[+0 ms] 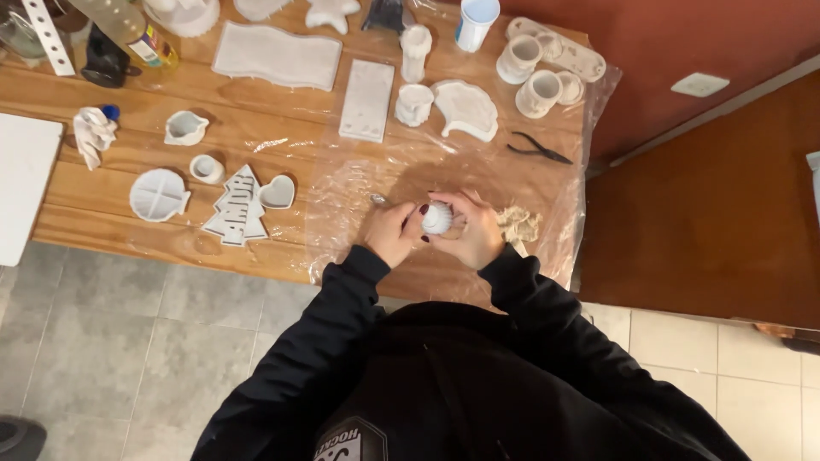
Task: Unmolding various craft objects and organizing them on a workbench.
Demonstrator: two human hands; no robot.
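Both hands meet over the near edge of the table, and from my remote seat I read the left hand [389, 232] as curled about the left side of a small white ribbed ball [436, 218], fingers wrapped and dark-painted nails showing, while the right hand [475, 229] cups the ball from the right, its fingers bent over the top. That ball is pale, rounded and grooved in fine ridges like a shell or a little pumpkin; it sits between the two palms, held just above the clear plastic sheet [547, 183]. Going by size, I see first the long wooden table [256, 124], its right half covered by that crinkled sheet. On the bare wood lies a wavy-edged white slab [275, 55], then a rectangular white plate [368, 100], then a fan-shaped white piece [465, 108]. Further left are a white tree-shaped cast [237, 207], a round divided dish [157, 195], and a heart-shaped dish [277, 193] touching the tree. Two white cups [540, 92] stand near the far right corner. Black pliers [538, 150] rest on the plastic, well apart from the hands. A crumpled tan scrap [518, 225] lies just beside the right hand. Something thin and silvery pokes out above the left hand; I cannot tell what it is.
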